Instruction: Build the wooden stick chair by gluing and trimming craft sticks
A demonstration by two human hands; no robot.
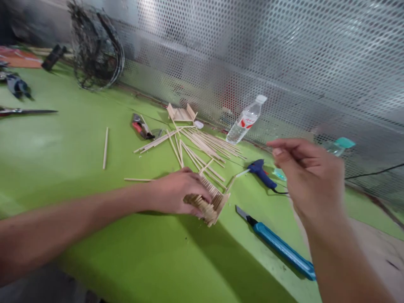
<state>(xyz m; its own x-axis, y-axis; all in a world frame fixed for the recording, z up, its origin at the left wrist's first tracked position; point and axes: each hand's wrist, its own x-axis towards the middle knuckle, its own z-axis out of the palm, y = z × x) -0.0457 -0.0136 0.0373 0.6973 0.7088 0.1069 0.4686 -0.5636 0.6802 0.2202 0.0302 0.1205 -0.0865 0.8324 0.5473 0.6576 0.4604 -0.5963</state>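
Note:
My left hand (176, 191) is wrapped round one side of a small model made of thin wooden sticks (217, 200), which rests on the green table. Part of the model is hidden under my fingers. My right hand (318, 181) is raised to the right, thumb and forefinger pinched together; whatever they hold, if anything, is too small to make out. Below it lies a blue utility knife (280, 244) with its blade out. Between the hands, farther back, a blue glue gun (260, 172) lies with its nozzle near the model.
Loose wooden sticks (208, 145) lie behind the model, near red-handled pliers (141, 126) and another stick piece (181, 113). A water bottle (246, 120) leans by the perforated metal panel (284, 63). Coiled wire (94, 50), scissors (28, 111) and another tool (17, 84) are at left.

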